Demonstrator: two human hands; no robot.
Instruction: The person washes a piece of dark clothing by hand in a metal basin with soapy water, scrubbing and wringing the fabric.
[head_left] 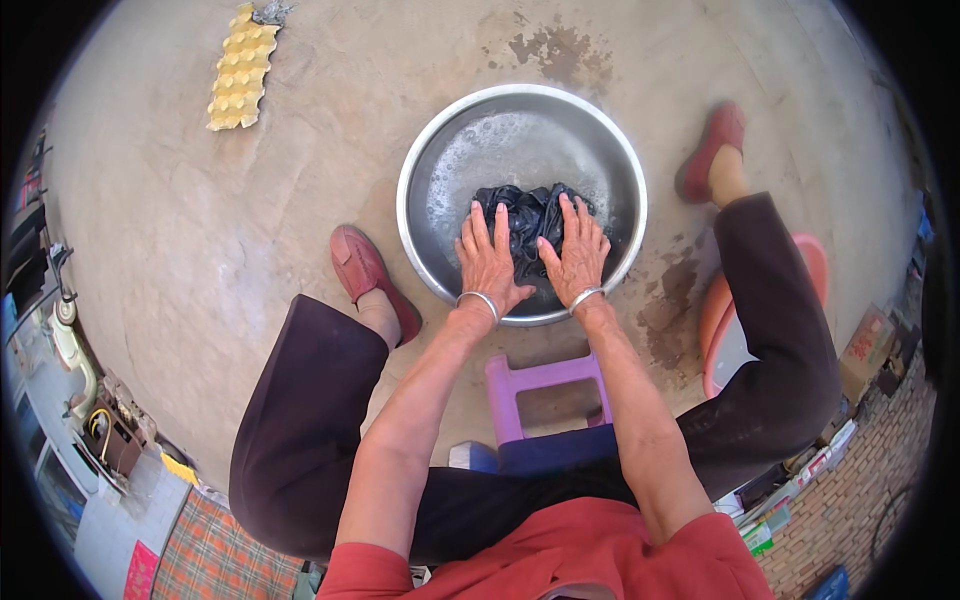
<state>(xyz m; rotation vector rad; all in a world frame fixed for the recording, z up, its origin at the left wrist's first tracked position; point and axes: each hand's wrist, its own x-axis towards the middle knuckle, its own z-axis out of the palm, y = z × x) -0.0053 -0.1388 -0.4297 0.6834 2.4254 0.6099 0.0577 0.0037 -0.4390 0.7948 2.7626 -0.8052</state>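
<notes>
A wide round metal basin (425, 250) stands on the floor in front of me, with cloudy, slightly foamy water in it. Dark wet cloth (530, 225) lies bunched in its near half. My left hand (487, 258) rests on the left side of the cloth, fingers spread and pointing away from me. On the cloth's right side lies my right hand (577, 255), its fingers also stretched out and apart. Both palms face down, and neither hand is wrapped round the fabric. A silvery bangle circles each wrist.
My feet in red shoes flank the basin. A purple plastic stool (545, 378) shows between my arms. At right, partly behind my leg, stands a pink tub (712, 330). A yellow egg tray (243, 70) lies at the far left. Wet patches (672, 300) mark the floor.
</notes>
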